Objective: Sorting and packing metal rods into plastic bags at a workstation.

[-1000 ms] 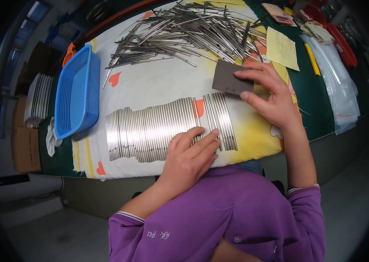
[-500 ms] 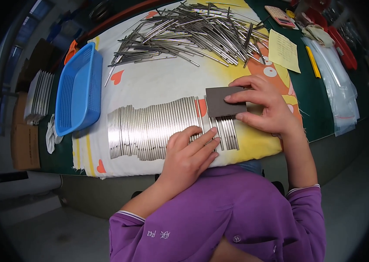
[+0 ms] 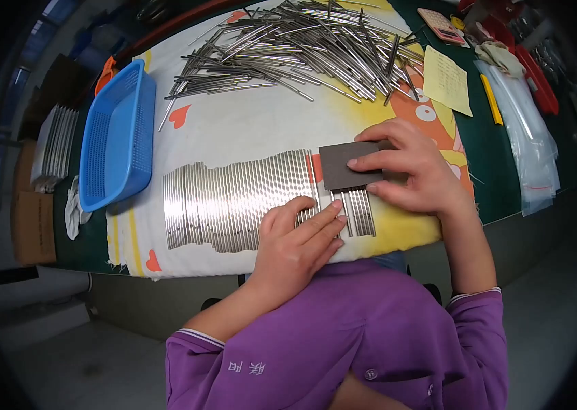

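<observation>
Nearest on the cloth (image 3: 247, 130), seemingly to steady the right-end rods (image 3: 362, 214): left hand (image 3: 288, 240), flattish, fingers slightly parted, tips touching them | rod row (image 3: 234, 199), side by side, perhaps for evenness | across the right-end rods' far ends: dark sheet (image 3: 338, 166), right hand (image 3: 421, 171) curled, gripping it | beyond: jumbled rod pile (image 3: 302, 53)

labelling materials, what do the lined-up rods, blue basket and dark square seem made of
Lined-up rods: likely polished metal, given silvery highlights. Blue basket: probably moulded plastic, smooth, with perforated walls. Dark square: matte, no shine; foam or card, unclear.
</observation>
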### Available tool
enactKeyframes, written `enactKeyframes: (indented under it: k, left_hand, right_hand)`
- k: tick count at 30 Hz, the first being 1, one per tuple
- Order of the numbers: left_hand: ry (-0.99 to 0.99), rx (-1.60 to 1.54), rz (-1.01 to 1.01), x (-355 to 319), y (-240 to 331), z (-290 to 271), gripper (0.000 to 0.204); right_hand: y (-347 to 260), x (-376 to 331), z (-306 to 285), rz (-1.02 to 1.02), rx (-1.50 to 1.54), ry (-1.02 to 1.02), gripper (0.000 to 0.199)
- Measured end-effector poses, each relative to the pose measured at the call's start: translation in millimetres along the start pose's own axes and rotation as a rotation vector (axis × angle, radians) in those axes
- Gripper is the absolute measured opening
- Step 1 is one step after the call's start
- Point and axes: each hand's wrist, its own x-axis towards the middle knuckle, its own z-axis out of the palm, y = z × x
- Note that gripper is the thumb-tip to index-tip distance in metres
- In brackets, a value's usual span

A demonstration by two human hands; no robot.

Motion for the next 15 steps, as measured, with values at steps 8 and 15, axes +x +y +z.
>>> enactKeyframes:
  k: [8, 15]
  left_hand:
    - [0.008, 0.03, -0.006, 0.6, 1.2, -0.6, 0.031]
    - [0.016, 0.027, -0.017, 0.1, 1.5, 1.1, 0.038]
  right_hand:
    - [0.7, 0.0, 0.0, 0.001, 0.022, -0.011, 0.036]
    - [-3.7, 3.9, -0.3, 0.019, 0.021, -0.052, 0.037]
